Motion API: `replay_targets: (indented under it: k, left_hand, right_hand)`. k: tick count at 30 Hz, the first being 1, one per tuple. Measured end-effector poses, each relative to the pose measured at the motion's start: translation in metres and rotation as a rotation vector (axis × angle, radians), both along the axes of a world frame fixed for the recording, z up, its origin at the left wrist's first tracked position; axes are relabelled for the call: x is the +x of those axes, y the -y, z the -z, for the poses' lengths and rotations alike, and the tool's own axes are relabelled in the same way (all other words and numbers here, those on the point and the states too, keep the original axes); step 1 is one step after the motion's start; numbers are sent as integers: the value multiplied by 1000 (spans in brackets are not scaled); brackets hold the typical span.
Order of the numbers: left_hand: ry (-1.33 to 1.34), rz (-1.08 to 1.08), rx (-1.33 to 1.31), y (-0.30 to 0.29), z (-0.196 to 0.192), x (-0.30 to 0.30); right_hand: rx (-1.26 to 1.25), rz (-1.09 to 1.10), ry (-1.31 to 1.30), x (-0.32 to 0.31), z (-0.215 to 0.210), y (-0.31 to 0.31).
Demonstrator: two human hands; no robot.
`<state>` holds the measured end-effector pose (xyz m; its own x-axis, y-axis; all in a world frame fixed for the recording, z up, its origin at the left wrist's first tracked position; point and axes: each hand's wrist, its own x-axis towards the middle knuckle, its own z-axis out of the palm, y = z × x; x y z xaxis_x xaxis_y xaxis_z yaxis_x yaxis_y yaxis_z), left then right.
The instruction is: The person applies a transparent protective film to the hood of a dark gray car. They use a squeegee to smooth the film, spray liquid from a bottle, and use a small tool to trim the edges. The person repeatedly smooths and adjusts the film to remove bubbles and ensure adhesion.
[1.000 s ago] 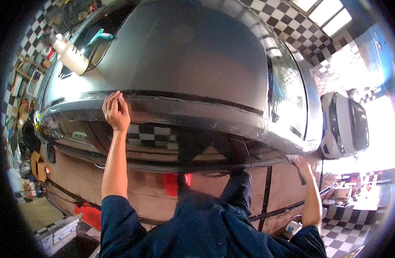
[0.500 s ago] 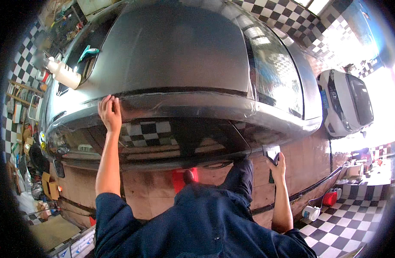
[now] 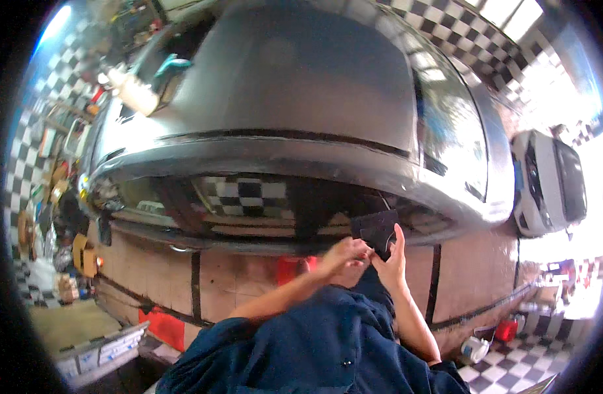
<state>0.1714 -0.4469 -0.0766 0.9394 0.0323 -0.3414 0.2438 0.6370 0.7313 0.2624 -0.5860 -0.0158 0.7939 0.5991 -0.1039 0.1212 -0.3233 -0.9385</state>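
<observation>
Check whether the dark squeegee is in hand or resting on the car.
In hand: the right hand grips the squeegee, with the left hand touching it, near the grey car.

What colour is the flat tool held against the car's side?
Dark grey to black, a squeegee-like flat tool in the right hand; seen in the head view.

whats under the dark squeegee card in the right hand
The dark squeegee card rests against the grey car, held by the right hand, left hand beside. The paint beneath it is hidden.

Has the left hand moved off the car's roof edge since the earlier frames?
Yes. The left hand has left the grey car roof edge, moving right and down to the right hand holding a dark squeegee.
</observation>
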Motion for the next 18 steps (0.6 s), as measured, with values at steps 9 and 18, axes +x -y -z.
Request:
replay_targets:
  k: [9, 18]
  left_hand:
    - [-66, -551, 120, -66, -78, -18]
    - [-169, -855, 1181, -370, -173, 17]
  right_hand:
    - [8, -408, 85, -27, -57, -79]
    - [-18, -21, -11, 25, -12, 22]
